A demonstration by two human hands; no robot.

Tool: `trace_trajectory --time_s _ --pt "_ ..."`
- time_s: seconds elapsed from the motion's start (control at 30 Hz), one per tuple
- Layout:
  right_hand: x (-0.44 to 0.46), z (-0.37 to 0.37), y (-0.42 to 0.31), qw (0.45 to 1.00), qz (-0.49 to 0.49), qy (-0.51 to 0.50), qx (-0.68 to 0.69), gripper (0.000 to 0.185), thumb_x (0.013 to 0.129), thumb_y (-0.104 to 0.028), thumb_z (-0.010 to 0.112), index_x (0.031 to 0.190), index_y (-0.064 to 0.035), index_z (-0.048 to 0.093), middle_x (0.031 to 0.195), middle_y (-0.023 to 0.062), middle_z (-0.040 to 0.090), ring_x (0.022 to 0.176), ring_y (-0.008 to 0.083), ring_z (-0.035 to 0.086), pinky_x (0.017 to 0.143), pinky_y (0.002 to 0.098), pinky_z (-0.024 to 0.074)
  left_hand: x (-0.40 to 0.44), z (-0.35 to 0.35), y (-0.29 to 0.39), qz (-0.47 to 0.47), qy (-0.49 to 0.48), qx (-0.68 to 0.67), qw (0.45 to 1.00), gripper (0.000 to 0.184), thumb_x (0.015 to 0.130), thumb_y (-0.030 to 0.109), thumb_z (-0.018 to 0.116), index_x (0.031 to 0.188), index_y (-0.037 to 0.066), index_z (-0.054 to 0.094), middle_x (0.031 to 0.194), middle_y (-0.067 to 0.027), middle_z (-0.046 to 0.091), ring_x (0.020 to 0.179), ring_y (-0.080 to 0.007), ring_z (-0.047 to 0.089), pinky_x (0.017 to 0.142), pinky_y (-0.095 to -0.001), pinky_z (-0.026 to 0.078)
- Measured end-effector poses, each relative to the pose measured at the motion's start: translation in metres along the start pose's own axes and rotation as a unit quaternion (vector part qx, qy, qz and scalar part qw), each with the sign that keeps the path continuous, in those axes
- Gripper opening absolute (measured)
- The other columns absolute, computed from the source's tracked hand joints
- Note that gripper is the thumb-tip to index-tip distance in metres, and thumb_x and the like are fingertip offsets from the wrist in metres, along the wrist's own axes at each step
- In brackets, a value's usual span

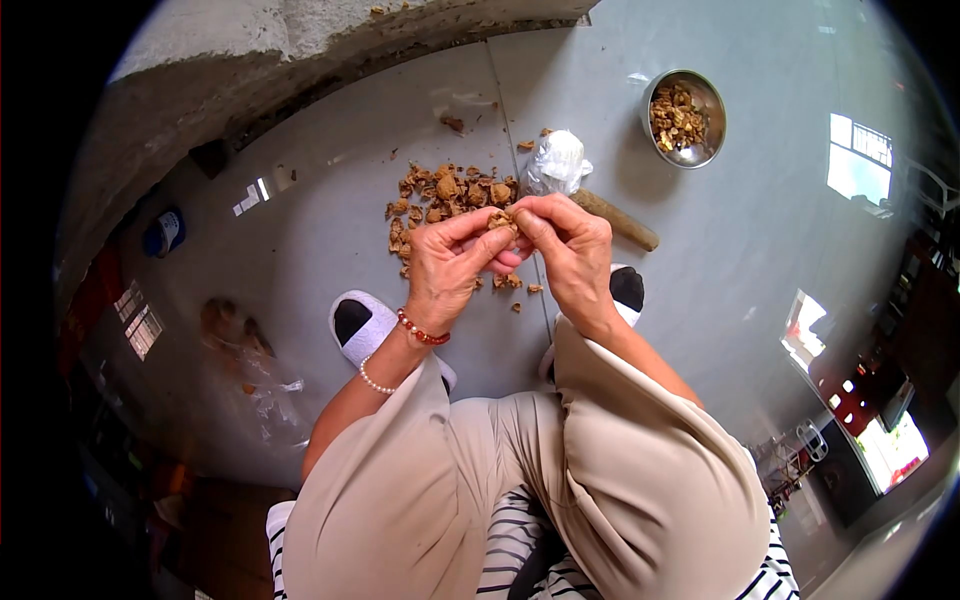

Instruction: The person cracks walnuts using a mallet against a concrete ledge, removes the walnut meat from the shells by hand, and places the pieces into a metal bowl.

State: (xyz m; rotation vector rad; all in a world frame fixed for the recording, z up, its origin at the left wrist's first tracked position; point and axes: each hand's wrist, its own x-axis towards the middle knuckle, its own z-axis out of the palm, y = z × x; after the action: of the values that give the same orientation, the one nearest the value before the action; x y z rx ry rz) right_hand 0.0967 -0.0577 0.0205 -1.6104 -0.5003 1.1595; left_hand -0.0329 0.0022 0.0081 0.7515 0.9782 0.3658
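Note:
Above the floor between my knees, a piece of cracked walnut is pinched in the fingertips of my left hand. From the other side, the thumb and fingers of my right hand close on the same walnut. Both hands meet there, so part of the piece is hidden. Just beyond them lies a heap of walnut shells and whole walnuts. Next to the heap, a hammer-like tool has a wooden handle and a head wrapped in a white plastic bag. Farther right stands a metal bowl holding walnut kernels.
My slippered feet flank the shells, the left slipper showing most. A clear plastic bag with brown contents lies at left. A blue-and-white object is near the left edge. A rough concrete ledge runs along the upper left.

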Motion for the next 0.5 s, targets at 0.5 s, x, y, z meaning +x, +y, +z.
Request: trace_trajectory --time_s 0.5 --pt "-0.008 -0.017 0.004 0.996 -0.022 -0.033 -0.084 0.022 0.078 -0.003 0.065 0.101 -0.0037 0.066 0.088 0.0048 0.052 0.076 0.0106 0.057 0.061 0.0224 0.0505 0.0 -0.01 0.005 -0.041 -0.076 -0.074 0.993 0.029 0.089 0.01 0.058 0.115 -0.001 0.057 0.092 -0.0062 0.064 0.082 -0.0114 0.064 0.078 -0.0265 0.055"
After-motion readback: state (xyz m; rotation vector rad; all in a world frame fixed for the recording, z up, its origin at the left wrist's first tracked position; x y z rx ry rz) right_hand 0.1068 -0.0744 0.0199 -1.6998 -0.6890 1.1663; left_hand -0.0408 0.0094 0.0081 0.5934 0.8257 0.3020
